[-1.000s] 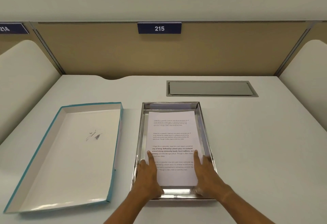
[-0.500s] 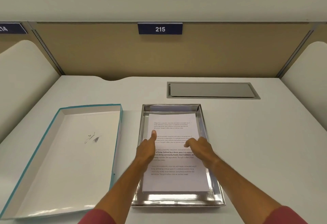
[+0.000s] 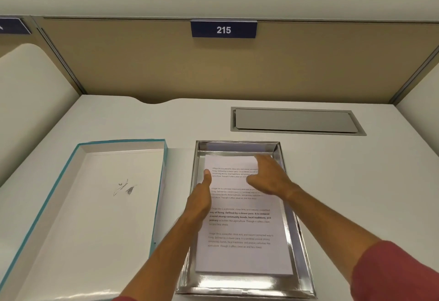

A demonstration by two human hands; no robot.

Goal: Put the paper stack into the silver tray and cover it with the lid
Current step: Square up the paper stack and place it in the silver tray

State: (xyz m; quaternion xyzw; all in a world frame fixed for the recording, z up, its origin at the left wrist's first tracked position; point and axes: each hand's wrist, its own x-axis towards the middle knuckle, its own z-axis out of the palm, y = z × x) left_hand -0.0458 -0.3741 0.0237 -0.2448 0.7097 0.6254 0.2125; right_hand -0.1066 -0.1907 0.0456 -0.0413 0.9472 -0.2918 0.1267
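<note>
Meanwhile, teal-edged lid [image 3: 95, 217] lies beside silver tray [image 3: 301, 248].

Hands [image 3: 268, 179] hide paper stack [image 3: 242, 241] upper text.

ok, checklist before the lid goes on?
1. Paper inside the tray: ok, lies flat within the walls.
2. Paper squared to the tray: ok, edges run roughly parallel.
3. Left hand clear of the tray: not ok, over the paper's left edge.
4. Right hand clear: not ok, over the paper's far end.
5. Lid reachable: ok, lying open side up, left of the tray.
6. Lid free to lift: ok, nothing in it.
</note>
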